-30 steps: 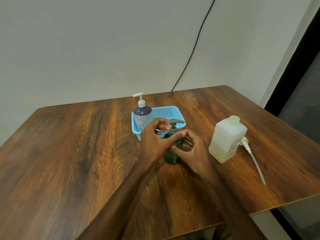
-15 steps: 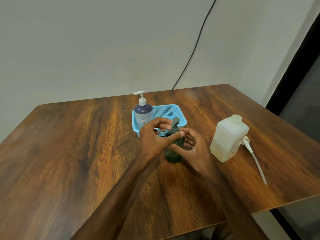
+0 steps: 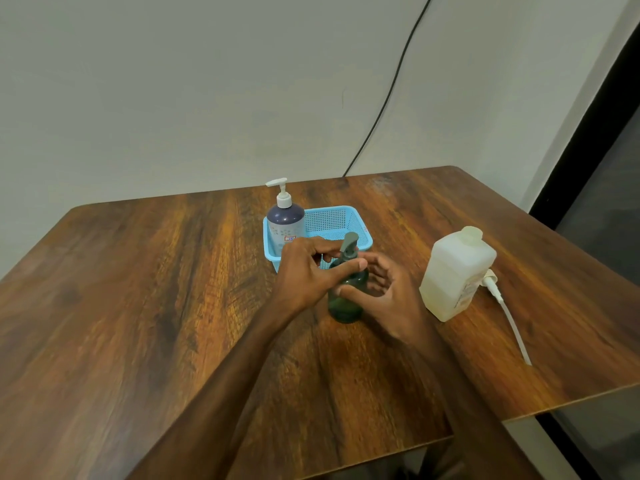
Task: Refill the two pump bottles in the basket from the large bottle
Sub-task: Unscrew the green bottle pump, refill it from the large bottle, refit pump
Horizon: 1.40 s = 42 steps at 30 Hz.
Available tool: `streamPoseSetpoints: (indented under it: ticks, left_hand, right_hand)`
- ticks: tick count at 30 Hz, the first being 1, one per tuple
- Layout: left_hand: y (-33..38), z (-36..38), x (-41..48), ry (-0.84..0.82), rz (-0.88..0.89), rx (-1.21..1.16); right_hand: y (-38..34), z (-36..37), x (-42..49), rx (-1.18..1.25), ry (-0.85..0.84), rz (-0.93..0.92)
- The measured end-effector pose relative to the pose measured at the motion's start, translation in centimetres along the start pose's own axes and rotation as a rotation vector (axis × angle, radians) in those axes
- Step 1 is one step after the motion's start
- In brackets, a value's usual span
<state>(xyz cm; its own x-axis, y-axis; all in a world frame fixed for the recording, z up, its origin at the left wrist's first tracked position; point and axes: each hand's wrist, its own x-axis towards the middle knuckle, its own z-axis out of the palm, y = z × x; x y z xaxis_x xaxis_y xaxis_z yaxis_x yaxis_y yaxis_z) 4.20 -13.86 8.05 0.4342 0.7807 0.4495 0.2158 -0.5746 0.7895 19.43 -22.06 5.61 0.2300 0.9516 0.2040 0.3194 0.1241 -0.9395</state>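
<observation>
Green pump bottle (image 3: pixel 344 299) gripped by right hand (image 3: pixel 388 299), left hand (image 3: pixel 308 271) fingers pinching its pump collar, labels unreadable.

Brown wood-grain tabletop (image 3: pixel 145 306) with rounded corners, dark streaks running front to back, fills most of the view. Plain off-white wall (image 3: pixel 173 98) behind it. Thin black cable (image 3: pixel 391 88) runs diagonally down the wall from upper right, drops behind the table's far edge. Small dark mark on the wall just left of the cable, too small to identify. Dark vertical frame or door edge (image 3: pixel 595 126) on the right, slanting; greyish dim area beyond it. Pale strip of wall between cable side and dark frame.
</observation>
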Motion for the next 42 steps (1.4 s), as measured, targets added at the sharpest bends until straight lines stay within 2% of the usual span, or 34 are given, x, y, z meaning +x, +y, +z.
streamPoseSetpoints:
  ticks: [7, 11, 14, 18, 25, 28, 32, 37, 42]
  left_hand:
    - [-0.6, -1.9, 2.5, -0.316, 0.017, -0.056]
    - [-0.4, -2.3, 3.4, -0.412, 0.03, -0.065]
    - [-0.4, -1.6, 2.3, -0.308, 0.039, -0.056]
    - [-0.6, -1.0, 0.7, -0.149, 0.108, 0.108]
    - [-2.3, -3.6, 0.2, -0.032, -0.042, 0.065]
    - [-3.2, -3.8, 0.0, -0.019, -0.053, 0.097]
    - [-4.6, -3.3, 0.7, -0.062, -0.034, 0.323]
    - [-5.9, -2.5, 1.3, -0.151, -0.035, 0.54]
    - [-6.3, -2.2, 1.3, -0.139, -0.014, 0.592]
  right_hand:
    - [-0.4, -0.5, 0.4, 0.012, -0.046, 0.025]
    - [-0.6, -0.5, 0.3, 0.031, -0.04, 0.035]
    - [-0.5, -0.4, -0.3, 0.052, -0.05, 0.056]
    - [-0.1, 0.6, -1.1, -0.17, 0.014, 0.047]
    - [-2.3, 0.2, 2.1, -0.245, 0.135, -0.053]
    - [-4.3, -0.4, 4.6, -0.236, 0.226, -0.109]
    - [-5.3, -0.1, 9.2, -0.273, 0.313, -0.141]
    - [-2.7, 1.7, 13.9, -0.327, 0.319, -0.046]
    - [0.8, 3.5, 15.4, -0.391, 0.321, 0.061]
